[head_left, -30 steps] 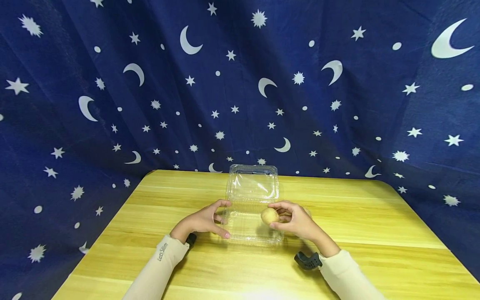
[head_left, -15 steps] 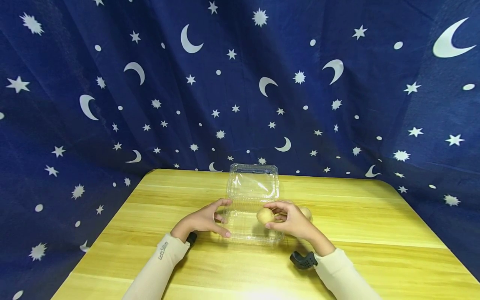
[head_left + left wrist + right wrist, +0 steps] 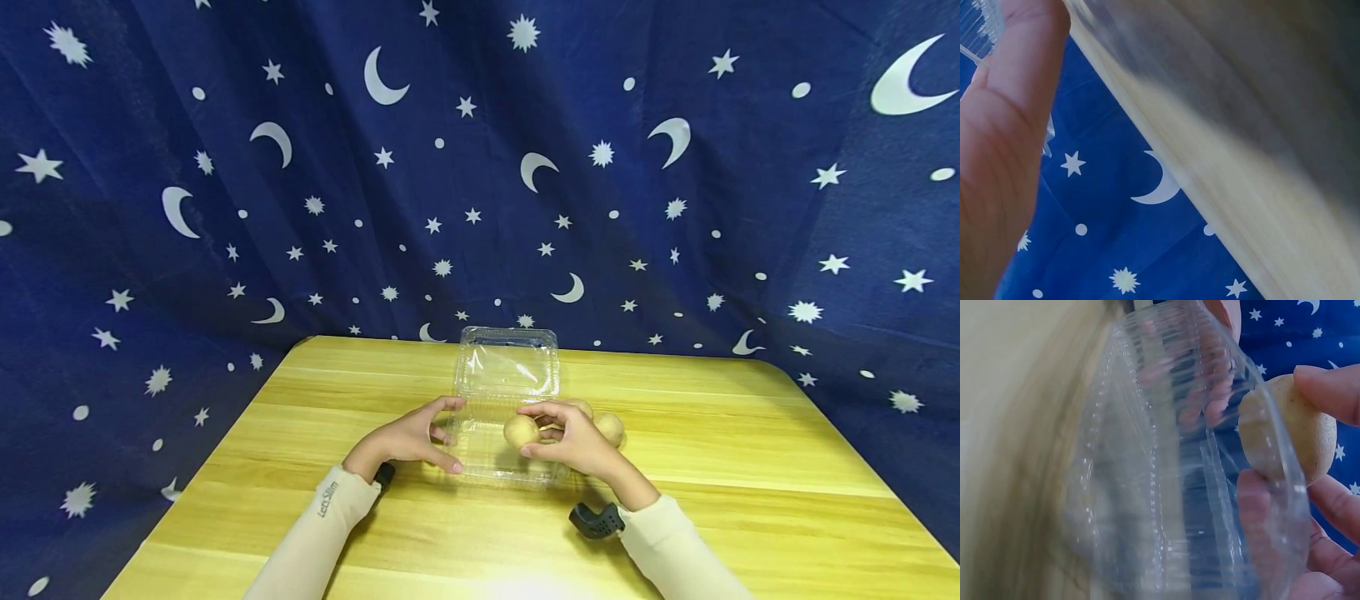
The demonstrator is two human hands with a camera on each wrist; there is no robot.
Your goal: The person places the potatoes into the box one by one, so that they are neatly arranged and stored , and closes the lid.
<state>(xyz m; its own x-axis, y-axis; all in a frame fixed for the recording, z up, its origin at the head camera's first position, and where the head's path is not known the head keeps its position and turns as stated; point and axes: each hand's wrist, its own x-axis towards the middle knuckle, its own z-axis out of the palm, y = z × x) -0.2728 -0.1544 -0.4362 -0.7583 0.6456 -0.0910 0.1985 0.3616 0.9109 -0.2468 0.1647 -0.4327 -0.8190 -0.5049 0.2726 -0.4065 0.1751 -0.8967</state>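
Observation:
A small round potato [image 3: 521, 431] is pinched between the thumb and fingers of my right hand [image 3: 570, 443]. It hovers over the right part of the clear plastic clamshell container [image 3: 480, 462], whose lid [image 3: 506, 367] stands raised at the back. In the right wrist view, the potato [image 3: 1317, 440] shows its speckled skin next to the clear wall. At the container's left side, my left hand [image 3: 408, 435] rests with thumb and index finger spread along the edge. Only part of that left hand [image 3: 1004, 144] shows in the left wrist view.
More potatoes [image 3: 611, 429] lie on the wooden table [image 3: 712, 500] right of the container, partly hidden behind my right hand. A dark blue curtain [image 3: 480, 175] with stars and moons hangs behind the table and along its sides.
My right hand has carried the potato leftward, further over the container. The potatoes behind that hand have come more into view. My left hand stays in place.

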